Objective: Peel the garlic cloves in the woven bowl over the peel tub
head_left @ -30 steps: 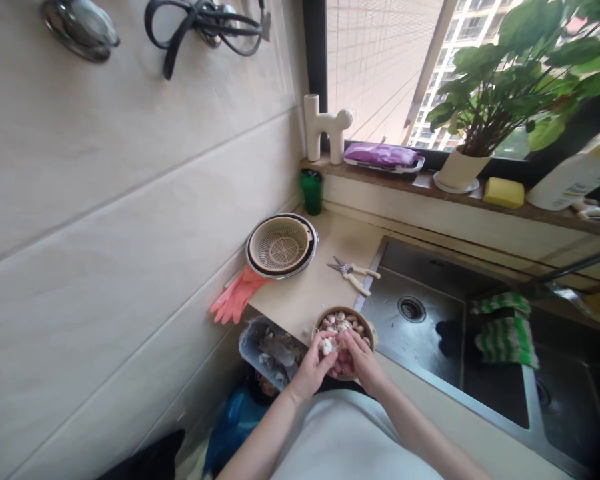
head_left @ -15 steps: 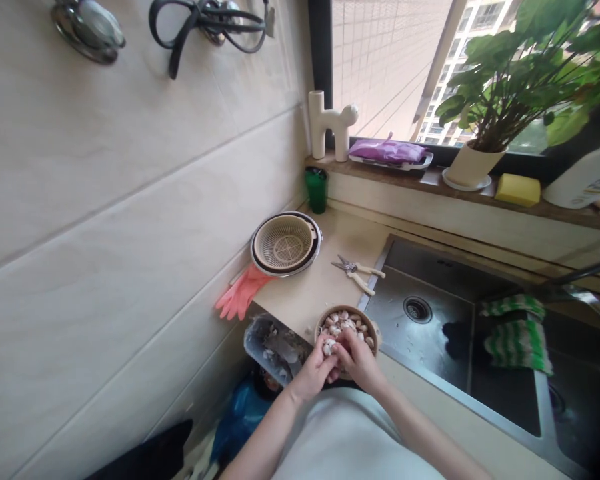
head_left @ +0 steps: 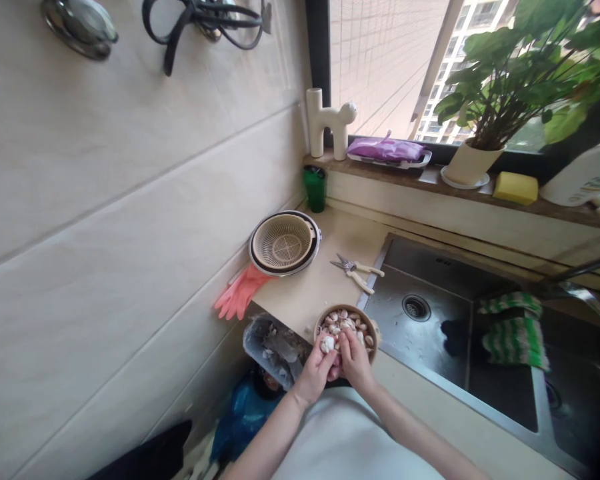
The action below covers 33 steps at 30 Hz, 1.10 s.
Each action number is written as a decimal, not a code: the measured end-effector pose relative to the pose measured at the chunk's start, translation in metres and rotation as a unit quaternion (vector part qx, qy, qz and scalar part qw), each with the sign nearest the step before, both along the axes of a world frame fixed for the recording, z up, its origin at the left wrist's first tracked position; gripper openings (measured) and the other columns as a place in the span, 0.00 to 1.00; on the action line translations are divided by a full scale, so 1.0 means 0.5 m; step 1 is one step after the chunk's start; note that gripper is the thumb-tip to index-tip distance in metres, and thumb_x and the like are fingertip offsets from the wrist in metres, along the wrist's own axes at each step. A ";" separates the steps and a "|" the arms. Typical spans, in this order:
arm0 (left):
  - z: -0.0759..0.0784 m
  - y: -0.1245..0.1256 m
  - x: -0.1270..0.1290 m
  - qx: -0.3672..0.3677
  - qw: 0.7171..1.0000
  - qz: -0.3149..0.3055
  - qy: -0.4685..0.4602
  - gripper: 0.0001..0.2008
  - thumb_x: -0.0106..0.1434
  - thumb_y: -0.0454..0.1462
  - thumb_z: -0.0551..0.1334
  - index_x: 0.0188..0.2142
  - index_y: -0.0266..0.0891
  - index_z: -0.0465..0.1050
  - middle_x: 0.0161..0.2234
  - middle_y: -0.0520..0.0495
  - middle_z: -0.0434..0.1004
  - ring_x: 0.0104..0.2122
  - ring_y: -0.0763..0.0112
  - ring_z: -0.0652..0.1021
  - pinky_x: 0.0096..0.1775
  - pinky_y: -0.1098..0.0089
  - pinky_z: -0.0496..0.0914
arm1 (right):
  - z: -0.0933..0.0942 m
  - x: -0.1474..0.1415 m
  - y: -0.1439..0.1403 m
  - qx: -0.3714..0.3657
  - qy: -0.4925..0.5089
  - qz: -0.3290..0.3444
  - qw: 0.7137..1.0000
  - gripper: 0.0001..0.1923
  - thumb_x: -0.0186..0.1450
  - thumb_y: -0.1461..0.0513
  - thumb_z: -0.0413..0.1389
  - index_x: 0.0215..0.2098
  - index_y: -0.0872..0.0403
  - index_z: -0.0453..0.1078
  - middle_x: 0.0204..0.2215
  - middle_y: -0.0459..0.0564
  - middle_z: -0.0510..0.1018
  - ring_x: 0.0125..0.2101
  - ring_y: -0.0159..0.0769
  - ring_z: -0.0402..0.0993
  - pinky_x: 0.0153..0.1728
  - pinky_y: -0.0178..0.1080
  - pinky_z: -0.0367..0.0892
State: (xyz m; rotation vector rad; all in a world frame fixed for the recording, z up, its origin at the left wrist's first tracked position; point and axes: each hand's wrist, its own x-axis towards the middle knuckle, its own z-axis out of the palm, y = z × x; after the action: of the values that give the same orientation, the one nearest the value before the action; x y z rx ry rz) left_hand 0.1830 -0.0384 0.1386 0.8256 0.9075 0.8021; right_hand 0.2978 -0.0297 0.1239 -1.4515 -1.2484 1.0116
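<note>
My left hand [head_left: 314,375] is closed around a white garlic bulb [head_left: 327,344], which shows between thumb and fingers. Close beside it, my right hand [head_left: 356,365] has its thumb and fingers pinched together. Whatever it pinches is hidden. Both hands are over the near side of a beige bowl [head_left: 377,335], and garlic cloves [head_left: 364,328] fill the bowl. Just left of the hands, a grey bin [head_left: 253,343] holds garlic skins and scraps below the counter edge.
Pruning shears [head_left: 354,269] lie partly open by the steel sink [head_left: 430,283]. A beige colander [head_left: 284,243] sits in a larger bowl against the wall, with pink rubber gloves [head_left: 240,293] beside it. A green-striped cloth [head_left: 515,337] hangs over the sink divider.
My right fingers have drawn slightly away from the garlic bulb, so more of it shows. The bulb stays in my left hand. The view has shifted a little.
</note>
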 end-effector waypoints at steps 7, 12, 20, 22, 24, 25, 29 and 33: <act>0.028 0.018 -0.006 0.043 0.996 -0.040 0.066 0.22 0.61 0.46 0.59 0.51 0.39 0.57 0.28 0.54 0.67 0.25 0.76 0.69 0.27 0.74 0.64 | 0.000 0.064 0.011 -0.020 -0.072 -0.035 0.997 0.18 0.66 0.48 0.43 0.33 0.52 0.65 0.26 0.49 0.73 0.28 0.39 0.68 0.32 0.40 0.62; 0.036 0.020 -0.019 0.066 0.989 -0.072 0.110 0.24 0.59 0.46 0.61 0.53 0.42 0.61 0.29 0.53 0.67 0.24 0.77 0.68 0.27 0.74 0.63 | 0.032 0.076 -0.005 0.000 -0.057 0.049 0.997 0.14 0.67 0.51 0.46 0.39 0.51 0.66 0.26 0.47 0.72 0.27 0.38 0.68 0.31 0.39 0.63; 0.039 0.019 -0.008 -0.013 0.998 0.024 0.057 0.27 0.58 0.56 0.56 0.45 0.37 0.66 0.24 0.54 0.66 0.23 0.76 0.66 0.25 0.74 0.60 | 0.067 0.036 -0.013 -0.028 0.039 0.134 0.990 0.14 0.68 0.52 0.45 0.37 0.51 0.65 0.21 0.45 0.71 0.22 0.35 0.67 0.26 0.36 0.62; 0.038 0.020 0.000 -0.034 0.992 0.082 0.091 0.26 0.56 0.58 0.57 0.39 0.38 0.67 0.22 0.56 0.64 0.21 0.78 0.64 0.22 0.75 0.56 | 0.060 0.028 -0.013 -0.023 0.042 0.138 0.989 0.13 0.67 0.52 0.46 0.37 0.51 0.65 0.23 0.46 0.72 0.23 0.35 0.68 0.26 0.36 0.62; 0.037 0.022 0.004 -0.046 0.985 0.121 0.111 0.24 0.53 0.58 0.60 0.35 0.39 0.66 0.22 0.58 0.62 0.20 0.80 0.63 0.21 0.77 0.54 | 0.052 0.022 -0.013 -0.017 0.030 0.142 0.989 0.12 0.67 0.52 0.48 0.36 0.51 0.65 0.25 0.47 0.72 0.24 0.35 0.68 0.26 0.36 0.62; 0.038 0.022 0.004 -0.053 0.983 0.136 0.109 0.24 0.52 0.58 0.61 0.34 0.39 0.65 0.22 0.58 0.62 0.20 0.81 0.63 0.21 0.77 0.54 | 0.050 0.018 -0.013 -0.014 0.027 0.143 0.989 0.12 0.67 0.52 0.48 0.36 0.51 0.65 0.26 0.47 0.72 0.25 0.35 0.67 0.26 0.36 0.62; 0.040 0.024 -0.009 -0.072 0.981 0.152 0.091 0.26 0.52 0.60 0.59 0.33 0.39 0.65 0.20 0.58 0.63 0.17 0.81 0.63 0.19 0.78 0.53 | 0.054 0.000 -0.010 -0.026 0.075 0.175 0.981 0.13 0.67 0.52 0.47 0.41 0.51 0.64 0.26 0.46 0.72 0.24 0.34 0.68 0.25 0.36 0.63; 0.045 0.026 -0.037 -0.071 0.976 0.175 0.106 0.29 0.52 0.63 0.54 0.30 0.38 0.65 0.15 0.59 0.61 0.13 0.80 0.61 0.15 0.77 0.51 | 0.075 -0.015 -0.001 -0.031 0.090 0.260 0.961 0.16 0.67 0.52 0.47 0.48 0.50 0.63 0.23 0.45 0.73 0.23 0.35 0.70 0.26 0.36 0.64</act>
State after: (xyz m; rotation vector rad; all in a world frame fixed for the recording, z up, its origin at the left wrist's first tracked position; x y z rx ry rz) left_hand 0.1646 -0.0252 0.1610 0.6403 1.3104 0.9516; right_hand 0.2901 -0.0301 0.1613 -1.0630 -1.5083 1.5064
